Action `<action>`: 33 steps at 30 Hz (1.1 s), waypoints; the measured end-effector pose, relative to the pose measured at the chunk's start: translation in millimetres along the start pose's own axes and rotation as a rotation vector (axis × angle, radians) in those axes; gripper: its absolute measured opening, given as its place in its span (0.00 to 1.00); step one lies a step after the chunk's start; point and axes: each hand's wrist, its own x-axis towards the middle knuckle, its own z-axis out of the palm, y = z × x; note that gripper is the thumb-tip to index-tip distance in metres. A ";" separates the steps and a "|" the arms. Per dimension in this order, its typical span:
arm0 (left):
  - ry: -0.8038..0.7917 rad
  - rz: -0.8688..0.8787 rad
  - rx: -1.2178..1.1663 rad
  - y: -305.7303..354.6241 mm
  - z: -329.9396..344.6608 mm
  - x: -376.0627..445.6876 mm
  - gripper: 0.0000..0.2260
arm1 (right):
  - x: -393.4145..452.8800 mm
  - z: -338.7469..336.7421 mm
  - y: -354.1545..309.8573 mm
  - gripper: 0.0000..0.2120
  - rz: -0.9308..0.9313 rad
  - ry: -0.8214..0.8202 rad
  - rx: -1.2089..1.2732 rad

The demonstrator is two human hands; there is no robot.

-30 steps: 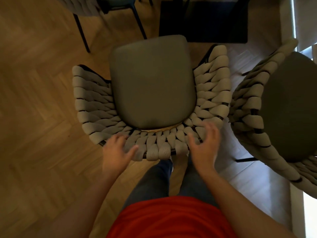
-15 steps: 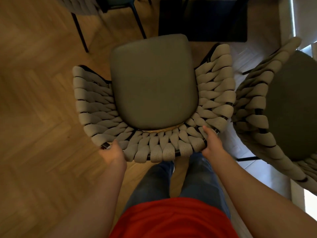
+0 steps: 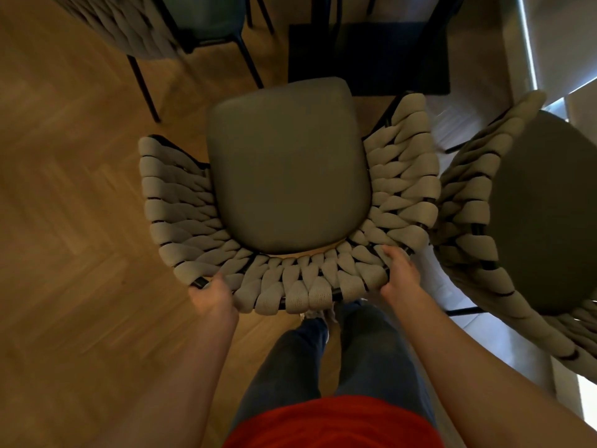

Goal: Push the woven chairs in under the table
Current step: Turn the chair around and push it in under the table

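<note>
A woven chair point(image 3: 287, 176) with a grey seat cushion and thick beige woven back stands right below me. My left hand point(image 3: 211, 294) grips the left rear part of its backrest rim, fingers curled under the weave. My right hand point(image 3: 400, 276) grips the right rear part of the rim, thumb over the woven bands. Beyond the chair's front edge lies the dark table base point(image 3: 368, 56). A second woven chair point(image 3: 529, 221) stands close on the right, almost touching the first.
A third woven chair point(image 3: 155, 27) with black legs stands at the top left. The floor is herringbone wood point(image 3: 71, 221). My legs in jeans are directly behind the chair. A bright window strip runs along the right edge.
Both hands went from hovering open over the backrest to gripping its rim. The chair sits a little closer to me in the frame and nearer the right chair.
</note>
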 end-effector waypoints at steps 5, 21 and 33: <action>-0.105 0.030 0.035 20.3 24.6 1.1 0.23 | 8.1 7.0 -20.7 0.18 -0.001 0.006 0.025; -0.201 0.082 0.083 83.2 91.6 6.9 0.24 | 3.3 34.1 -70.4 0.09 0.102 0.033 0.131; -0.287 0.075 0.161 91.6 86.3 6.6 0.23 | -4.7 30.6 -77.7 0.23 0.091 -0.035 0.022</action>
